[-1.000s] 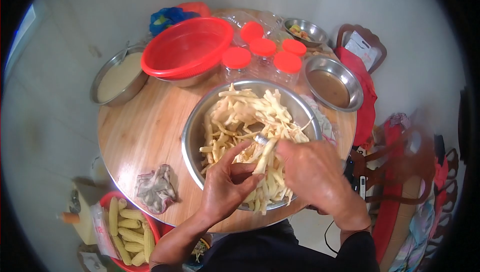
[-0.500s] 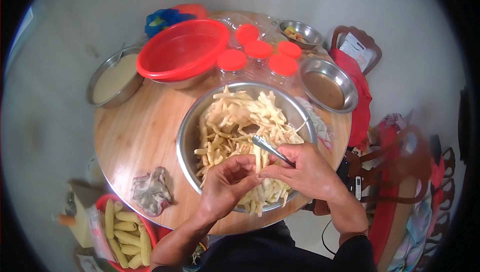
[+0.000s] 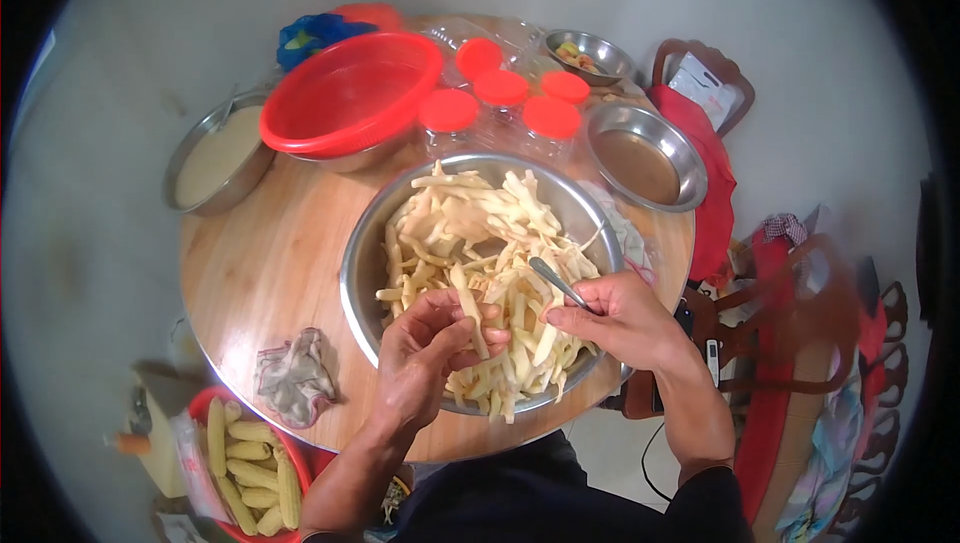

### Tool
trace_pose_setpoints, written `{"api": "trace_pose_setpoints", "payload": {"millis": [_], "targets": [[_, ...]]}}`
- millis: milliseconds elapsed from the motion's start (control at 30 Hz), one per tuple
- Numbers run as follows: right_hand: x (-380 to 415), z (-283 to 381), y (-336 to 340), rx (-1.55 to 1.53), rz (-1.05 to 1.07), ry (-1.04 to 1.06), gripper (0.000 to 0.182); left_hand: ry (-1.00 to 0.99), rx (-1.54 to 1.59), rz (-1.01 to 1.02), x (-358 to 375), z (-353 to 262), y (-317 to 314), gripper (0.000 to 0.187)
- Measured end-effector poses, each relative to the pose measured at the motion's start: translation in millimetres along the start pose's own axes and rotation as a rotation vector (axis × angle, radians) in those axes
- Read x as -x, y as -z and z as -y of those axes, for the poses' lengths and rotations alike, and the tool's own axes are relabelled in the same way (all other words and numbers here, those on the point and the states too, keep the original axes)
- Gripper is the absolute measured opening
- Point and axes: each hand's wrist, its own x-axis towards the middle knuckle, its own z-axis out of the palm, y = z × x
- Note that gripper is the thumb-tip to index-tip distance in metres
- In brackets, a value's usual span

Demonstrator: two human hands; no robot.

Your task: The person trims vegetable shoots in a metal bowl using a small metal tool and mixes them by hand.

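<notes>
A large steel basin in front of me holds a heap of pale yellow, root-like strips. Over its near left part, my left hand pinches one strip upright between thumb and fingers. To the right, my right hand is closed around a metal spoon that points up and left. Another pale strip hangs just below those right fingertips, above the near pile of strips. A hand's width of pile lies between the two hands.
Behind the basin stand several red-lidded jars and a red basin. Steel bowls of liquid sit left and right. A crumpled cloth lies on the wooden table. Peeled corn cobs fill a tub below left.
My hands, close together over one strip before, have moved apart. The left now holds a strip to the left; the right has drawn slightly right with the spoon, a strip below its fingers.
</notes>
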Motion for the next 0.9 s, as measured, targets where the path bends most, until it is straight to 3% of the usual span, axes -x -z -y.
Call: {"api": "trace_pose_setpoints", "payload": {"millis": [167,233,333,433,567,900], "targets": [[5,-11,2,0.029,0.004,-0.02,0.024,0.06,-0.025,0.035,0,2,-3,0.032],[16,3,4,0.375,-0.209,0.033,0.025,0.077,-0.104,0.063,-2,4,-2,0.035],[27,7,2,0.466,-0.324,0.113,0.021,0.093,-0.128,0.089,-2,6,-2,0.035],[40,15,-11,0.644,-0.204,0.186,0.021,0.078,-0.241,0.076,-2,5,-6,0.03],[43,13,-37,0.739,-0.263,0.379,0.03,0.029,-0.32,0.075,1,4,-12,0.029],[47,19,-51,0.937,-0.267,0.344,0.038,-0.022,-0.392,0.027,7,3,-19,0.027]]}}
